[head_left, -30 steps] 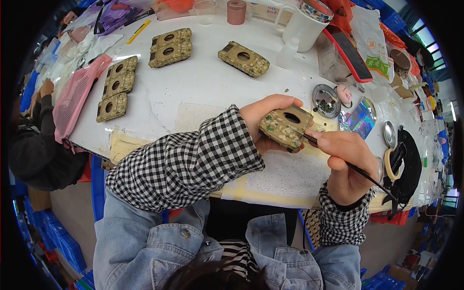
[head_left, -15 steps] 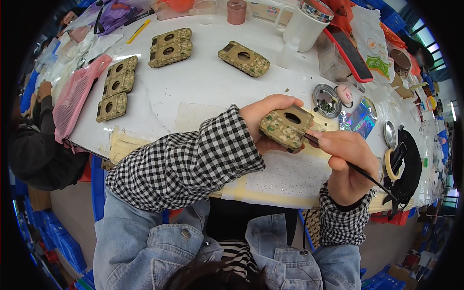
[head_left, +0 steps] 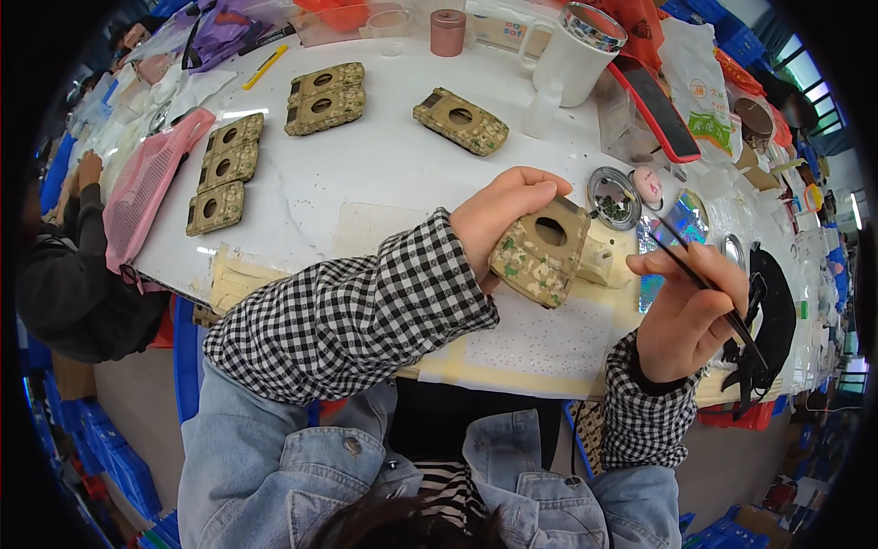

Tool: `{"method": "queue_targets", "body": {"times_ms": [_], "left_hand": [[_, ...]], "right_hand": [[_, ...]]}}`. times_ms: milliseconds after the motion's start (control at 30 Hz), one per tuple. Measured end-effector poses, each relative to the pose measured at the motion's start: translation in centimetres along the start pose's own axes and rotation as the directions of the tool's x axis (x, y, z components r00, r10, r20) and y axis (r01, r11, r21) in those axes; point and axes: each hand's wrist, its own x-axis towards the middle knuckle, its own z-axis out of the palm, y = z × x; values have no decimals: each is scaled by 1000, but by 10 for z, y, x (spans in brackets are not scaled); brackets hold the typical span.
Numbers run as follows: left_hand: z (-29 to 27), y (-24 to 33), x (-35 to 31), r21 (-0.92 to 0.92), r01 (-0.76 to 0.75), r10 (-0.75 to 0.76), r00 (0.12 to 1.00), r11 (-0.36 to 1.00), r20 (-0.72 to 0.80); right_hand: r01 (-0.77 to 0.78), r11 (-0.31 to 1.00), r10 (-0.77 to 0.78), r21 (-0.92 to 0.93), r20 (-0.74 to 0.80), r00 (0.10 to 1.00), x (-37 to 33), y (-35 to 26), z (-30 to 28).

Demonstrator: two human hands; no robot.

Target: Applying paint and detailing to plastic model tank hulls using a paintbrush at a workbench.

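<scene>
My left hand (head_left: pixel 498 220) grips a camouflage-painted model tank hull (head_left: pixel 546 259), tilted so that its top and round opening face up. Fingers wrap its left and far sides; those beneath are hidden. A little to the right, apart from the hull, my right hand (head_left: pixel 688 316) holds a slim black stick-like tool (head_left: pixel 700 274), one end toward the far left. Whether it is tweezers or a brush I cannot tell. Close beyond that hand is a round clear dish (head_left: pixel 615 199) with dark green bits in it. Under the hands lies a white sheet (head_left: pixel 540 343) speckled with tiny dots.
More camouflage hulls stand on the table: a left group (head_left: pixel 224 167), a far pair (head_left: pixel 325 99) and a single one (head_left: pixel 460 121). A white mug (head_left: pixel 572 64), a red-cased phone (head_left: pixel 654 110) and a black pouch (head_left: pixel 777 320) line the right. A pink mesh basket (head_left: pixel 151 197) sits near another person's sleeve (head_left: pixel 78 284).
My right hand has drawn the tool off the hull, to the right, and its end now points up past the dish. The hull has tipped slightly in my left hand.
</scene>
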Motion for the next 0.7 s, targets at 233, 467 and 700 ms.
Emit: {"method": "queue_targets", "body": {"times_ms": [233,467,700], "left_hand": [[5,0,-1,53,-211,212,977,976,1],[6,0,-4,145,-290,288,957,946,36],[9,4,-6,141,-315,307,949,939,79]], "right_hand": [[-25,994,13,-105,-115,993,4,7,-5],[-49,996,47,-77,-26,999,4,9,-11],[-126,989,132,-80,82,988,2,5,-7]]}}
